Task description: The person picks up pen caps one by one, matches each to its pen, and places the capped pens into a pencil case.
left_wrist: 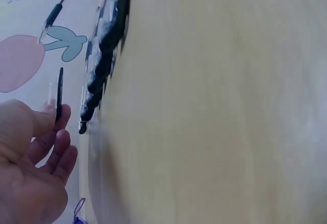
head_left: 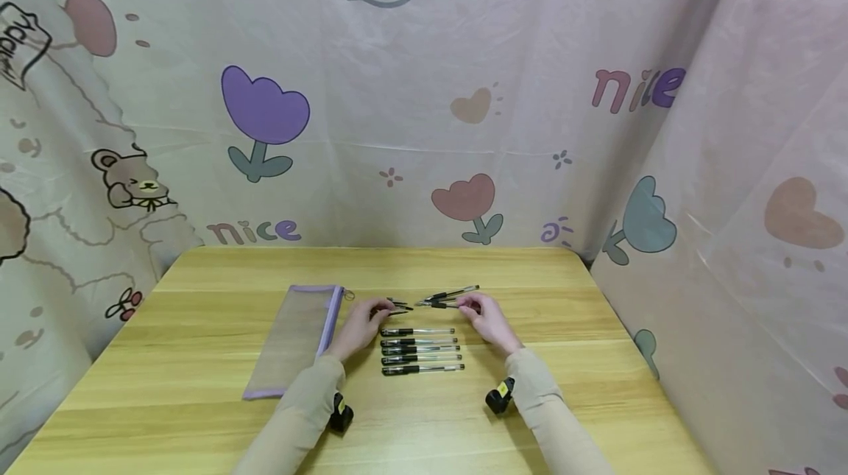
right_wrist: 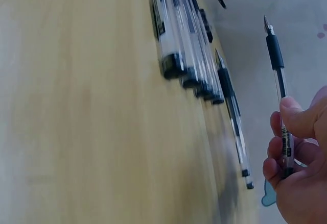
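Observation:
My left hand [head_left: 358, 324] pinches a pen cap [left_wrist: 60, 94] with a black clip between thumb and forefinger. My right hand [head_left: 489, 317] holds an uncapped gel pen [right_wrist: 275, 50] by its clear barrel, with the black grip and bare tip pointing towards the left hand. Between and nearer than the hands lies a row of several capped pens [head_left: 421, 350], their black caps to the left. Behind the right hand's pen, uncapped pens [right_wrist: 231, 96] rest on the table. Small dark pieces, seemingly loose caps [head_left: 399, 303], lie beside my left fingertips.
A mesh zip pouch [head_left: 291, 342] with purple edging lies flat left of the pens, partly behind my left forearm. The wooden table [head_left: 165, 357] meets a printed curtain [head_left: 397, 129] at its back and sides. A black wrist camera sits on each sleeve.

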Demonstrator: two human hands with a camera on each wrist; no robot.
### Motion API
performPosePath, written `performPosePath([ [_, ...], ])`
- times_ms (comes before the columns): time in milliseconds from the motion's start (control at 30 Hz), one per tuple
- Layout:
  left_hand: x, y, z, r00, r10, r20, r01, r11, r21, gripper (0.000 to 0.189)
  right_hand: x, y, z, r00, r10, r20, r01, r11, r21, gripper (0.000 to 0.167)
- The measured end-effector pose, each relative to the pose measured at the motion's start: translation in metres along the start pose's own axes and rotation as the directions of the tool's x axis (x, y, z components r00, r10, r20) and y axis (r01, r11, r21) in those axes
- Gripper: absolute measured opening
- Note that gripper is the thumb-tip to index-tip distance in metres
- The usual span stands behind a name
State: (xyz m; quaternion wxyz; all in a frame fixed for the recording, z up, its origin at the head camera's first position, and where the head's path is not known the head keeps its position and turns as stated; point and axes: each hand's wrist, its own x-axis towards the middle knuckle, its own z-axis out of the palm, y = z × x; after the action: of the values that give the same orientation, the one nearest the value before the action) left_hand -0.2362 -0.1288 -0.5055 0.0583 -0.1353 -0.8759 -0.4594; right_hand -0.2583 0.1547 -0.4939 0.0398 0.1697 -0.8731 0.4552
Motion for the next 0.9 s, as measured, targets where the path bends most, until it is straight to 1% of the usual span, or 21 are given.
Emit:
performPosePath([
  [100,-0.001,0.003,0.001,1.0,-0.008,0.014,0.009,1.0,-0.021,0.02,0.0,-0.004,0.002,1.0,-0.013,0.012,0.013,1.0,-0.01,0.013],
  [267,-0.002,0.006,0.002,1.0,-0.022,0.013,0.023,0.999,-0.025,0.02,0.001,-0.008,0.006,0.999,-0.016,0.032,0.018,0.999,-0.035,0.012],
  [533,-0.004,0.005,0.002,1.0,0.011,0.013,-0.011,0.999,-0.048,0.02,0.002,-0.014,0.01,1.0,-0.014,0.025,0.016,0.998,-0.058,0.011],
  [733,-0.003,0.006,0.001,1.0,-0.004,0.025,0.006,0.998,-0.069,0.02,0.003,-0.017,0.012,1.0,-0.006,0.026,0.008,0.997,-0.071,0.012],
  [900,-0.002,0.007,0.001,1.0,-0.002,0.024,0.004,0.997,-0.073,0.02,0.004,-0.017,0.013,1.0,0.002,0.025,-0.001,0.997,-0.074,0.012],
])
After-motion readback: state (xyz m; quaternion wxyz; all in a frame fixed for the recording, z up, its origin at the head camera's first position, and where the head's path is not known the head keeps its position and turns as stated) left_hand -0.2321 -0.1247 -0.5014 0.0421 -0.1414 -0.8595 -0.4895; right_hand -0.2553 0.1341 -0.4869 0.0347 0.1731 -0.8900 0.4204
